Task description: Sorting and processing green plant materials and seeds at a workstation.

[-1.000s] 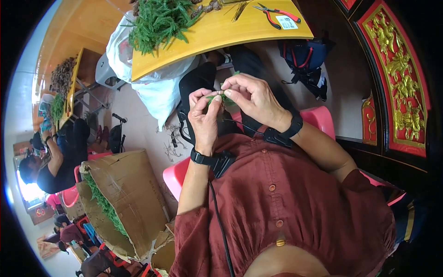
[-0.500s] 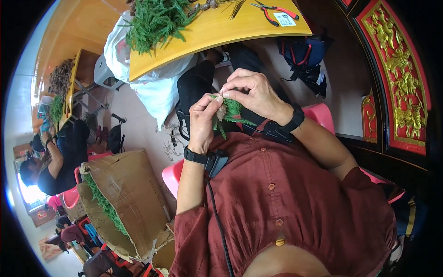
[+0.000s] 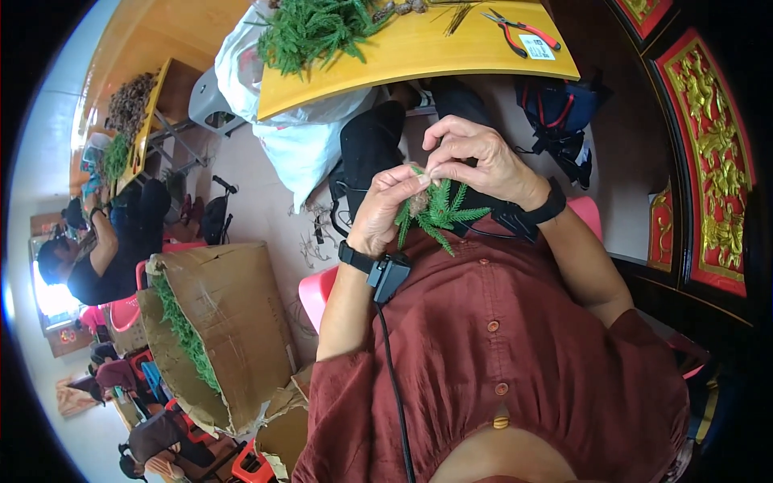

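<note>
Over my lap, my left hand [image 3: 385,208] pinches the top of a green artificial pine sprig [image 3: 444,212]. A brown pine cone [image 3: 418,201] sits against the sprig, partly covered by my fingers. My right hand [image 3: 481,163] is closed in a pinch right beside the left fingertips, its thumb and forefinger meeting at the sprig's upper end. What the right fingertips grip is too small and hidden to tell. The sprig's needled branches hang down and spread to the right below both hands.
Ahead stands a yellow table [image 3: 403,58] with a heap of green sprigs [image 3: 318,36], several pine cones, thin brown sticks and red-handled pliers [image 3: 515,36]. A cardboard box [image 3: 241,330] holding greenery stands at left. A white plastic bag [image 3: 298,157] hangs by the table. Other people sit far left.
My hands and the sprig appear lower and further right, as does the table. The sprig has turned, so its branches spread out more visibly. Both hands stay pinched close together.
</note>
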`<state>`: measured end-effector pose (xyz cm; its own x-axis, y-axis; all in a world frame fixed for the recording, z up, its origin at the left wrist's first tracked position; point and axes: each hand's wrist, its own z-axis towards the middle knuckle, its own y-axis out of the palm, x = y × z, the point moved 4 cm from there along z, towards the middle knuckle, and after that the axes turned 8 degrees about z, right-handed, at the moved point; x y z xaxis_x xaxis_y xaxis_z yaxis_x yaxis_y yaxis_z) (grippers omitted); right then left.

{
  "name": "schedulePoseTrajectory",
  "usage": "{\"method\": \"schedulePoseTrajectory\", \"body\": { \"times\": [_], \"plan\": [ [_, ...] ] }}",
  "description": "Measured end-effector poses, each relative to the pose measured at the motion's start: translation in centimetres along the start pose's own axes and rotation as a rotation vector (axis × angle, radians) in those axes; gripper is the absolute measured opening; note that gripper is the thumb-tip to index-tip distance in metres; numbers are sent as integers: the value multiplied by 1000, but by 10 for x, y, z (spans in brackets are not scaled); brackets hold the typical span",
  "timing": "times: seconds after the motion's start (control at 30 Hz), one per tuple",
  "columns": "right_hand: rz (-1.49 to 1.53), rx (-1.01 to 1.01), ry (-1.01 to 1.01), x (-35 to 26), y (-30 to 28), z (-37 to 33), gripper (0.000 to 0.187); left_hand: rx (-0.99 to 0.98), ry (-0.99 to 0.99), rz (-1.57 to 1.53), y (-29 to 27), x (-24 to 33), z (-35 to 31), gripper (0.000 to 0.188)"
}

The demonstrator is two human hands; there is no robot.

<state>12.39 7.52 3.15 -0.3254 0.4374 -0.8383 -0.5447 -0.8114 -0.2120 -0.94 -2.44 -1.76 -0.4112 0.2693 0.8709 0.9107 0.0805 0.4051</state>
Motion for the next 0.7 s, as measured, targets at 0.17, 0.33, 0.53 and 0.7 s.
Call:
{"method": "schedulePoseTrajectory", "body": {
  "times": [0.17,0.33,0.53,0.7],
  "plan": [
    [-92,65,26,0,7,2,4,45,-19,-77,6,2,0,12],
    [-125,130,35,-7,10,5,7,38,20,-150,7,5,-2,13],
    [-151,137,21,-6,16,6,5,56,0,-174,2,3,-3,11],
    [-140,21,49,-5,12,8,4,92,-52,-183,0,3,-7,10]
  ]
}}
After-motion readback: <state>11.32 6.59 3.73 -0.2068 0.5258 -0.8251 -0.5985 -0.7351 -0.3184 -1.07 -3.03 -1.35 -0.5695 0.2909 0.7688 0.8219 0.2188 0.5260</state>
